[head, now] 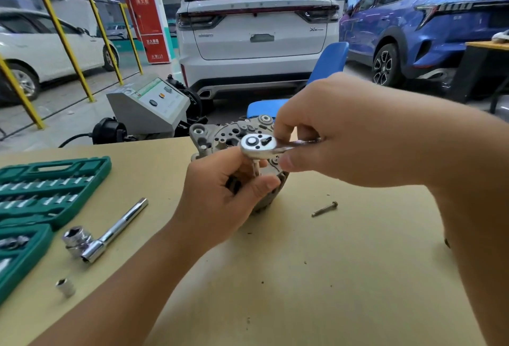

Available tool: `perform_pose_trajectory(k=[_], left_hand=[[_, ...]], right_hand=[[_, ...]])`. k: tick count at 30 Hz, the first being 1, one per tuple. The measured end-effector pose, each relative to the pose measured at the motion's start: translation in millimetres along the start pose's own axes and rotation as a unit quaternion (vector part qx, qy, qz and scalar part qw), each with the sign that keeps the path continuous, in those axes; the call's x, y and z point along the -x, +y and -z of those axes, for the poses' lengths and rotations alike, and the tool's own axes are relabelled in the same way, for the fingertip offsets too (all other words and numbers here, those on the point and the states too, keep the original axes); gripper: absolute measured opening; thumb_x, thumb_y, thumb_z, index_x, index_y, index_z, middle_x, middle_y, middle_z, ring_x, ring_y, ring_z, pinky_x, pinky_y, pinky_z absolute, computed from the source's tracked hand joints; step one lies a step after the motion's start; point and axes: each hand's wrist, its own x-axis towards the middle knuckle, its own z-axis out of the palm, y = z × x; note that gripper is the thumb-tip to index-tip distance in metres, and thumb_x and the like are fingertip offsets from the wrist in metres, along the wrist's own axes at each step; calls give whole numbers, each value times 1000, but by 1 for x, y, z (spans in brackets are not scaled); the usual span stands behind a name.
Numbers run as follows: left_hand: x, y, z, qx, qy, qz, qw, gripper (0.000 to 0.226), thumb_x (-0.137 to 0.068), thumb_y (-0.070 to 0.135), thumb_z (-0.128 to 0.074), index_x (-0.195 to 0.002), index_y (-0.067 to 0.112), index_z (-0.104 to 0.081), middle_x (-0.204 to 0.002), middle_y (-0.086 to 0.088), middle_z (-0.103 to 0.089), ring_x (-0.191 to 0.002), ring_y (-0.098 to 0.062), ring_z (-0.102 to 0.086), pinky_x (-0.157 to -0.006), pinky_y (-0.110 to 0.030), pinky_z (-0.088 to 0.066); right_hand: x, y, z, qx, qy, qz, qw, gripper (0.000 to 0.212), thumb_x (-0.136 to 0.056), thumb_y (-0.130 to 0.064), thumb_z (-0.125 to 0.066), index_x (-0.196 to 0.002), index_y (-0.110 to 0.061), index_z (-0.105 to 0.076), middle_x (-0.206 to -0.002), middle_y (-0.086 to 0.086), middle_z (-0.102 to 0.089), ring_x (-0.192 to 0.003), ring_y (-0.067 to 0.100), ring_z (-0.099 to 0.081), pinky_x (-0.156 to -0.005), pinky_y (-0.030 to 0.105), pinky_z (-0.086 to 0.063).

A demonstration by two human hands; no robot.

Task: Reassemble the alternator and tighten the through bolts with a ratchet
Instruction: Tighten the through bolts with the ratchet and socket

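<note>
The grey alternator (220, 133) stands on the tan table (316, 263) near its far edge. A chrome ratchet (257, 146) sits head-up over the alternator's front side. My right hand (344, 130) grips the ratchet's handle from the right. My left hand (220, 197) is curled round the alternator's near side, thumb and fingers pinching the thin shaft under the ratchet head. A loose through bolt (325, 208) lies on the table to the right of the alternator.
A green socket case (46, 191) lies open at the table's left edge. Beside it lie a chrome extension handle with a socket (102, 232) and a small loose socket (65, 287). Beyond the table stand a blue chair (327, 64), a grey machine (154, 103) and parked cars.
</note>
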Motion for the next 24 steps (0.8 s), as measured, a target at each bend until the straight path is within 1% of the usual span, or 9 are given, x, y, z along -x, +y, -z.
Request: perform_pose_trajectory(k=[3,5,8,12,15,19,21,23,24], left_hand=[[-1,-1,0,-91,-37,-15,995,30,-81,36,-81,-94,10,-74,-81,2,-70,-72,-17,-66,-66,-37,-56],[-2,0,-1,-112,-29,-21,993,27,-79,28,-83,-92,6,-74,-80,-2,-70,-72,-23,-67,-65,-42,-57],[-1,2,-3,-131,-29,-39,990,21,-82,20,-79,-93,4,-72,-79,-2,-68,-70,-21,-63,-64,-44,-56],[-2,3,4,-121,-31,-35,992,15,-84,18,-76,-93,6,-72,-76,2,-66,-67,-14,-60,-62,-35,-54],[-3,4,8,-107,-55,-48,992,10,-82,14,-75,-86,6,-70,-72,5,-62,-63,-11,-56,-60,-24,-49],[-4,1,13,-95,-66,-58,992,8,-82,9,-72,-79,3,-69,-68,-1,-62,-59,-20,-57,-56,-36,-48],[-5,0,13,-86,-68,-58,992,11,-85,13,-71,-81,2,-72,-69,-3,-63,-61,-22,-59,-57,-38,-48],[-6,0,14,-67,-58,-61,994,15,-89,15,-74,-84,0,-74,-70,-4,-63,-62,-23,-58,-57,-37,-46],[-7,1,13,-56,-48,-65,995,19,-91,17,-75,-84,-1,-74,-69,-4,-62,-62,-23,-56,-57,-35,-45]], right_hand=[[2,3,2,-2,4,-13,1000,13,-89,-50,-70,-92,-39,-64,-73,-14,-49,-67,3,-48,-56,25,-33],[2,3,3,-18,-6,-20,1000,13,-88,-49,-72,-94,-40,-64,-73,-14,-48,-67,2,-47,-56,26,-32],[3,3,3,-41,-19,-24,999,13,-89,-47,-72,-95,-41,-61,-74,-16,-44,-67,1,-43,-57,25,-30],[4,1,5,-72,-37,-28,996,14,-90,-47,-70,-96,-43,-58,-72,-17,-45,-54,0,-56,-56,23,-39],[6,0,3,-112,-83,-55,989,23,-93,-42,-69,-112,-43,-58,-79,-15,-51,-45,5,-66,-53,28,-54],[5,-4,1,-98,-124,-58,986,44,-95,-37,-68,-135,-45,-52,-83,-16,-48,-45,4,-66,-56,32,-62],[4,-6,0,-108,-127,-51,985,40,-95,-35,-68,-132,-44,-54,-86,-14,-48,-44,9,-67,-56,35,-63],[4,-9,0,-113,-124,-34,985,15,-95,-36,-67,-106,-40,-58,-86,-11,-55,-43,13,-67,-58,40,-63],[3,-8,-2,-105,-121,-24,987,11,-95,-36,-67,-92,-38,-56,-84,-10,-58,-42,11,-67,-59,40,-62]])
